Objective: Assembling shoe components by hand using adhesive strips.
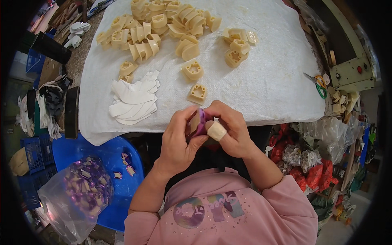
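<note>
In front of my chest, at the near edge of the white-covered table, both hands hold a purple-covered shoe heel (pixel 199 121) with a beige face. My left hand (pixel 178 132) grips it from the left, fingers and thumb closed around it. My right hand (pixel 229 128) is closed on its right side, and a pale wrap circles the right thumb. Just beyond the hands sits a bare beige heel (pixel 198 94), its hollow side up, with another heel (pixel 192 70) behind it. White curved strips (pixel 132 102) lie overlapping to the left.
A big pile of beige heels (pixel 151 26) covers the far left of the white sheet (pixel 277 65); a small stack (pixel 237 51) stands right. Green-handled scissors (pixel 319 86) lie at the right edge. Lower left, a blue basin (pixel 122 200) holds a clear bag (pixel 87 188) of purple heels.
</note>
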Action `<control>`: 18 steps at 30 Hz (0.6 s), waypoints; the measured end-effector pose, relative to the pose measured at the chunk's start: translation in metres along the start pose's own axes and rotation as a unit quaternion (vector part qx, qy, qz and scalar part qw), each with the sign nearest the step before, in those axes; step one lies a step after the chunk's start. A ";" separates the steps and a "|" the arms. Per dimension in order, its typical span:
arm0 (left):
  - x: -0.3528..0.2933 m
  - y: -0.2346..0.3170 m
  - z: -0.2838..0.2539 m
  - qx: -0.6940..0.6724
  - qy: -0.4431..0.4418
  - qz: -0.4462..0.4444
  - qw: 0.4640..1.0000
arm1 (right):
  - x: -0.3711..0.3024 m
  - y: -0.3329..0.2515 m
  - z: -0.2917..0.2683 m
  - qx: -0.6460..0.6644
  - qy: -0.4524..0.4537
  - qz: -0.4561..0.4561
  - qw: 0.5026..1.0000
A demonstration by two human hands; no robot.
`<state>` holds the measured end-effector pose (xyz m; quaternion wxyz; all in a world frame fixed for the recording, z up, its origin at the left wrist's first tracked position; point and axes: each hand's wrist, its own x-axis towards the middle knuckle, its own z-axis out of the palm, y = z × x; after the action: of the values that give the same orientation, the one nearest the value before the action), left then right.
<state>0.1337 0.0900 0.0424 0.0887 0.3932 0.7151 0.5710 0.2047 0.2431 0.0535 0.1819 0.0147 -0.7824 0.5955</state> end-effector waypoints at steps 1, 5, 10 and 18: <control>-0.001 0.003 -0.002 0.000 0.000 -0.001 1.000 | 0.000 0.001 0.000 0.001 -0.001 0.001 1.000; 0.000 0.012 -0.009 -0.157 0.001 -0.138 0.978 | 0.008 0.004 -0.003 0.233 -0.026 0.179 0.955; 0.004 0.021 -0.013 0.041 -0.016 0.002 0.999 | 0.013 0.011 -0.016 0.248 -0.122 0.191 0.942; 0.006 0.006 0.000 0.071 0.037 0.057 0.995 | 0.009 0.009 -0.004 -0.048 -0.043 0.024 0.998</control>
<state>0.1320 0.0946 0.0494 0.0014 0.4175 0.7328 0.5374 0.1956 0.2510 0.0487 0.1341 0.0133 -0.8172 0.5604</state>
